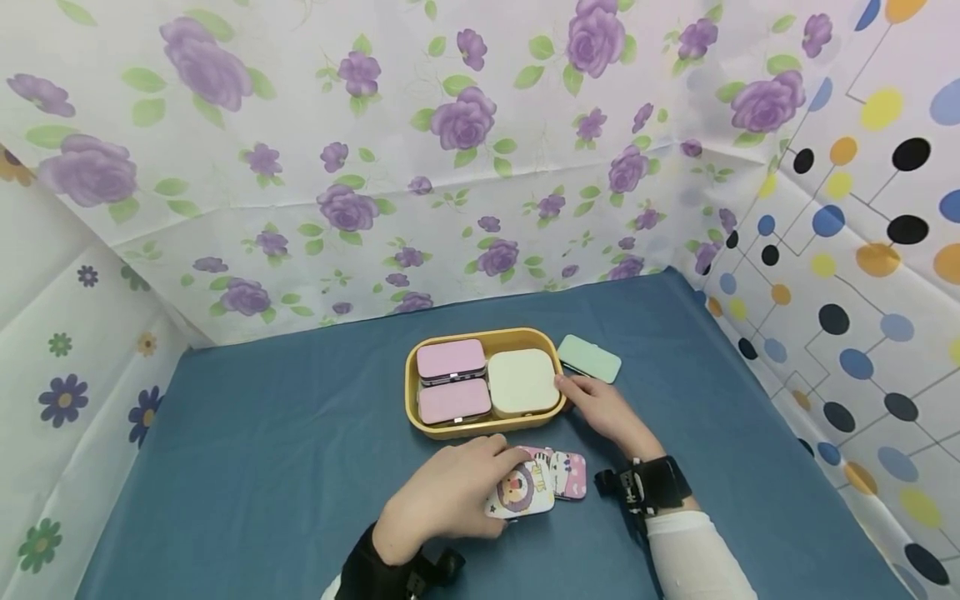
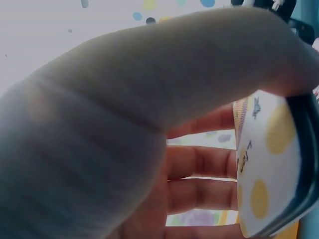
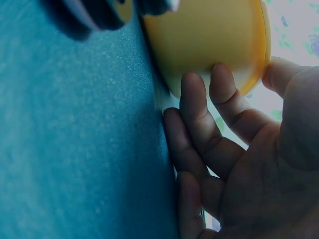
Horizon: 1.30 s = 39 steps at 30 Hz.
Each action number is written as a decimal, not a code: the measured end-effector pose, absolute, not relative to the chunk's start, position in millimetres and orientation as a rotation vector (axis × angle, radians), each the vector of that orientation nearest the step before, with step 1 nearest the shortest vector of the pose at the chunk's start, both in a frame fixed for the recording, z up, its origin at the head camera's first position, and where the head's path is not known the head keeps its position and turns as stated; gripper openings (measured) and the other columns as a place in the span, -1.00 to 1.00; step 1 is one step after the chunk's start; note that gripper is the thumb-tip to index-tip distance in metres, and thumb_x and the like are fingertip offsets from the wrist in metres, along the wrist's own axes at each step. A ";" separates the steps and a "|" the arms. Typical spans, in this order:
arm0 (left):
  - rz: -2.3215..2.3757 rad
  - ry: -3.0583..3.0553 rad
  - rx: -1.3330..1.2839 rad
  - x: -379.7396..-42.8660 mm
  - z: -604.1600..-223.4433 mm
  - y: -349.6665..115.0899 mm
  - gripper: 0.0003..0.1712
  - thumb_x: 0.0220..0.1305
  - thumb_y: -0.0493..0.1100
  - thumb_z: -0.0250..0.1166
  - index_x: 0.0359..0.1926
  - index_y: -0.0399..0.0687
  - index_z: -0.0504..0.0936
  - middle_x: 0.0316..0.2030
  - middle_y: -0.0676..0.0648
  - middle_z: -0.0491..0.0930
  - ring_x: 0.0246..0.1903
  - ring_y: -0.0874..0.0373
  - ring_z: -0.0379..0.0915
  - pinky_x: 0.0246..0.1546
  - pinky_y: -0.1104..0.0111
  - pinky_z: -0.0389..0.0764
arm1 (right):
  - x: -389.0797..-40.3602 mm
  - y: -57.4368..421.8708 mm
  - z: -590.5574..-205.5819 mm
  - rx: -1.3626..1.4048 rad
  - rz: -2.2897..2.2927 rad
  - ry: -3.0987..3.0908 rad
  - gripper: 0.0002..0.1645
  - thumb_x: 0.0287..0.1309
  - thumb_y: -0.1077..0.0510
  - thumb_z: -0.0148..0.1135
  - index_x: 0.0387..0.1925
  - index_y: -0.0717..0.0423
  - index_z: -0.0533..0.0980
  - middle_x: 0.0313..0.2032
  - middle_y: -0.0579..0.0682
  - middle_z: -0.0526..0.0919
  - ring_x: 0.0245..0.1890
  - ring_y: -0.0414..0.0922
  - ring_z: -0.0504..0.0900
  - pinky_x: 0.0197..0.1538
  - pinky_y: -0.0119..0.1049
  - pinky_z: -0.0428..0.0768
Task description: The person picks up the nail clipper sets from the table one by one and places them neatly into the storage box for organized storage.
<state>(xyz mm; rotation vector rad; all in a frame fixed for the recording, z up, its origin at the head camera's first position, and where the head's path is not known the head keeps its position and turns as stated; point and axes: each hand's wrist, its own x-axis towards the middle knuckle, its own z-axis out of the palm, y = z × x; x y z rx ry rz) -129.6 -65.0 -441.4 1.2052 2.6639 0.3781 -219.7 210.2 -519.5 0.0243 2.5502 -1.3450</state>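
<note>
My left hand [image 1: 455, 492] grips a small white case with a lion picture [image 1: 520, 490], its thumb and fingers on opposite edges. In the left wrist view, yellow dots and a dark edge show on the case [image 2: 269, 159]. A pink cartoon-patterned case [image 1: 572, 477] lies partly under or behind it; which, I cannot tell. At the right end of a yellow tray [image 1: 411, 392], my right hand [image 1: 606, 410] touches the rim and outer wall [image 3: 204, 35] with loosely extended fingers. Inside the tray sit two pink cases [image 1: 452, 358] and a cream square case [image 1: 523, 381].
A mint green case [image 1: 590, 358] lies on the blue cloth [image 1: 285, 467] just beyond the right hand. Patterned sheets [image 1: 300, 167] rise at the back and on both sides.
</note>
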 end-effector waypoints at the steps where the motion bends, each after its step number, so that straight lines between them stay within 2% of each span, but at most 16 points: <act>1: 0.386 2.678 1.209 -130.9 -440.7 -66.9 -0.11 -0.11 0.13 0.56 0.32 0.18 0.48 -0.17 0.15 0.42 -0.33 0.31 0.29 -0.38 0.43 0.40 | -219.6 210.6 -519.6 0.028 -1.348 2.548 -0.26 0.21 -0.59 -0.08 -0.33 -0.07 0.60 -0.29 0.04 0.57 -0.27 0.00 0.48 -0.20 -0.14 0.31; 8: 0.385 2.801 1.207 -139.9 -439.8 -77.9 -0.08 -0.03 0.06 0.55 0.39 0.08 0.44 -0.09 0.07 0.45 -0.24 0.25 0.30 -0.26 0.40 0.42 | -219.3 210.9 -518.0 0.028 -1.355 2.545 -0.28 0.24 -0.56 -0.07 -0.34 -0.05 0.60 -0.30 0.05 0.56 -0.29 0.00 0.47 -0.21 -0.15 0.31; 12: 0.398 2.852 1.200 -142.2 -440.2 -82.2 -0.12 -0.01 0.02 0.55 0.37 0.05 0.46 -0.15 0.07 0.43 -0.27 0.24 0.28 -0.32 0.41 0.39 | -219.3 210.6 -517.5 0.021 -1.355 2.542 -0.29 0.25 -0.54 -0.06 -0.34 -0.04 0.60 -0.31 0.05 0.56 -0.29 0.00 0.47 -0.22 -0.16 0.31; 19: 0.461 2.991 1.211 -150.2 -443.4 -88.5 -0.17 0.03 -0.05 0.55 0.36 0.03 0.48 -0.09 0.03 0.44 -0.25 0.25 0.31 -0.34 0.42 0.43 | -220.1 210.2 -518.9 0.006 -1.333 2.555 -0.27 0.25 -0.56 -0.09 -0.33 -0.06 0.60 -0.31 0.03 0.57 -0.30 -0.02 0.47 -0.21 -0.17 0.32; 27: 0.551 3.125 1.118 -163.0 -452.5 -97.0 -0.22 0.11 -0.19 0.48 0.38 -0.03 0.45 0.12 -0.07 0.45 0.00 0.12 0.38 -0.06 0.29 0.52 | -219.7 210.5 -518.5 0.016 -1.330 2.556 -0.26 0.24 -0.57 -0.09 -0.33 -0.05 0.60 -0.30 0.03 0.57 -0.30 -0.01 0.47 -0.20 -0.16 0.33; 34: 0.608 3.142 0.948 -171.2 -458.9 -102.9 -0.19 0.10 -0.20 0.50 0.39 -0.02 0.43 0.15 -0.10 0.42 0.08 0.09 0.34 -0.17 0.28 0.56 | -219.9 209.8 -518.0 0.027 -1.347 2.545 -0.27 0.23 -0.58 -0.08 -0.32 -0.07 0.60 -0.29 0.03 0.57 -0.26 0.01 0.48 -0.19 -0.14 0.33; 39: 0.632 3.147 0.892 -174.8 -461.0 -105.4 -0.17 0.14 -0.19 0.49 0.43 -0.02 0.39 0.20 -0.11 0.39 0.13 0.06 0.32 -0.13 0.23 0.57 | -220.1 209.8 -518.5 0.023 -1.347 2.544 -0.26 0.23 -0.58 -0.09 -0.32 -0.07 0.60 -0.28 0.02 0.57 -0.26 0.00 0.48 -0.19 -0.15 0.33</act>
